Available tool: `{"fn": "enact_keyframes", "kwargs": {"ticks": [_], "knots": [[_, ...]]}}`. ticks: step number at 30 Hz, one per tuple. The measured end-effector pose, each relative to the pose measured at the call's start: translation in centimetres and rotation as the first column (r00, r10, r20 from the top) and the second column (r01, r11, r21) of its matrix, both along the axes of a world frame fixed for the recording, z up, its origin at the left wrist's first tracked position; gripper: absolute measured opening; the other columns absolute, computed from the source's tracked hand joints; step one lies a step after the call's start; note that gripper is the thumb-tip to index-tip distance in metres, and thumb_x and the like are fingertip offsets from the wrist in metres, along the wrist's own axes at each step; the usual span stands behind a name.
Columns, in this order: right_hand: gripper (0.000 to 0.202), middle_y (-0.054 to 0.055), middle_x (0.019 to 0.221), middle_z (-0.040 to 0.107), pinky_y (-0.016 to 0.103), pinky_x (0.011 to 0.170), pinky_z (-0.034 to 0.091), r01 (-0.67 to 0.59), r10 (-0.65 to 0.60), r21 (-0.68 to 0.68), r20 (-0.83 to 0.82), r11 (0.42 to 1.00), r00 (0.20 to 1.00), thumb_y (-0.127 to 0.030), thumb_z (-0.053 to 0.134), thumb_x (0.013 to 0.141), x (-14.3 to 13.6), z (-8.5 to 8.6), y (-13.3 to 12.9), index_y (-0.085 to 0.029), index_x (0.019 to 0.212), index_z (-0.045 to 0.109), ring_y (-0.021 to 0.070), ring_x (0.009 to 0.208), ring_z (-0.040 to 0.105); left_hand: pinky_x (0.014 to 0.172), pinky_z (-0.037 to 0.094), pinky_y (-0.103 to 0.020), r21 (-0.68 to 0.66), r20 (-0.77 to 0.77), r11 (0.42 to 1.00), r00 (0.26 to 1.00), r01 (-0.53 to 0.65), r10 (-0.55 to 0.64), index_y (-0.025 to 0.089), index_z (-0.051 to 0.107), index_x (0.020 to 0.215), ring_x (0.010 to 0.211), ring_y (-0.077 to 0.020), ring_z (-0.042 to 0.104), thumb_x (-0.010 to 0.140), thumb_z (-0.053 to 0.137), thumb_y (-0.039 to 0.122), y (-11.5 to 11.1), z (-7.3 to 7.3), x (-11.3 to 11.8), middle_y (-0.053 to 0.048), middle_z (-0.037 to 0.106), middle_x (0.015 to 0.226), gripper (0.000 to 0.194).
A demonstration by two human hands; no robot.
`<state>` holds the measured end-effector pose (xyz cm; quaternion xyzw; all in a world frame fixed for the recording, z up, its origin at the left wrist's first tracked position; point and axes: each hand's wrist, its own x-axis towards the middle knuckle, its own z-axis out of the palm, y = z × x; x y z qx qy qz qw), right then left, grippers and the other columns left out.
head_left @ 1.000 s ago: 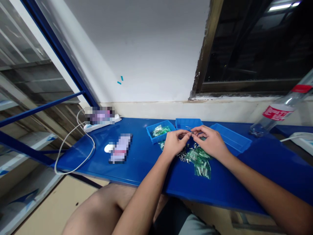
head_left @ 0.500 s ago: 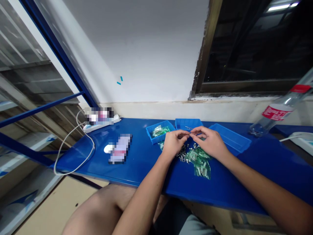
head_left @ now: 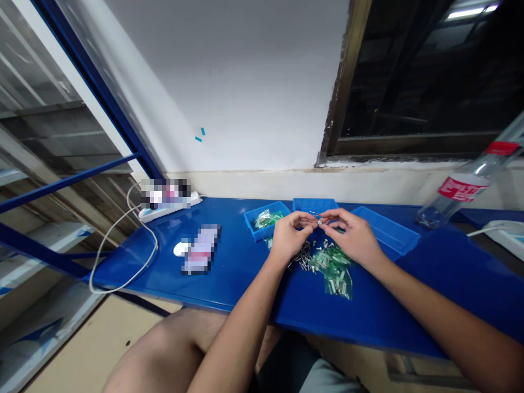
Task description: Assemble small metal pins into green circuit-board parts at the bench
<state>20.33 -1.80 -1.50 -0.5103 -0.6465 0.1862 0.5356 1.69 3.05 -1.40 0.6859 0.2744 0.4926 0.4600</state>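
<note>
Fingertips of my left hand (head_left: 290, 233) and my right hand (head_left: 351, 233) meet over the blue table, both closed in a pinch. Between them shows a small round metal piece (head_left: 320, 222), perhaps a screw head; its rest is hidden by the fingers. Right below lies a loose pile of metal screws (head_left: 303, 257). Beside it, under my right hand, are green-tinted clear plastic bags (head_left: 338, 273) with small metal parts in them. A blue tray (head_left: 256, 231) with more such bags stands left of my left hand.
Behind my hands stands a second blue tray (head_left: 305, 205), and a larger one (head_left: 393, 234) lies to the right. A plastic bottle (head_left: 462, 188) leans in at the right. A blurred phone-like slab (head_left: 201, 250), a white rounded object (head_left: 180, 249) and a power strip (head_left: 172, 207) with cable occupy the left.
My fingers have shifted slightly around the pinch, and the round metal face now shows between them. Both hands stay in nearly the same place.
</note>
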Motion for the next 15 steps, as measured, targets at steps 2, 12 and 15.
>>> {"fn": "enact_keyframes", "kwargs": {"ticks": [2,12,15], "knots": [[0.029,0.01,0.108,0.077,0.04,0.078,0.065,0.003,-0.003,0.016,0.021,1.0,1.0,-0.038,0.073,0.09,-0.1,0.1,-0.1,-0.02,0.114,0.072,0.0228,0.082,0.075,0.096,0.065,-0.04,-0.004,0.001,1.0,1.0,0.002,-0.002,0.015,0.073,0.102,0.094,-0.0188,0.079,0.089,0.076,0.018,0.0,0.0,0.0,-0.01,0.081,0.102,0.013],[0.016,0.009,0.101,0.071,0.039,0.079,0.057,0.088,-0.164,0.191,0.426,0.978,0.89,-0.025,0.057,0.095,1.3,1.6,-0.1,-0.024,0.105,0.07,0.0244,0.085,0.068,0.096,0.063,-0.04,0.21,-0.253,0.976,0.967,0.064,-0.009,0.016,0.074,0.115,0.101,-0.0226,0.078,0.098,0.068,0.027,-0.8,0.2,0.0,-0.011,0.081,0.11,0.021],[0.015,0.01,0.099,0.071,0.04,0.084,0.054,0.211,-0.299,0.218,0.549,0.953,0.781,-0.023,0.057,0.091,3.2,1.4,0.4,-0.023,0.102,0.068,0.0286,0.095,0.069,0.11,0.056,-0.044,0.379,-0.472,0.905,0.882,0.192,0.011,0.018,0.076,0.121,0.121,-0.0288,0.072,0.094,0.073,0.037,-0.9,-0.4,0.0,-0.013,0.076,0.128,0.033]]}}
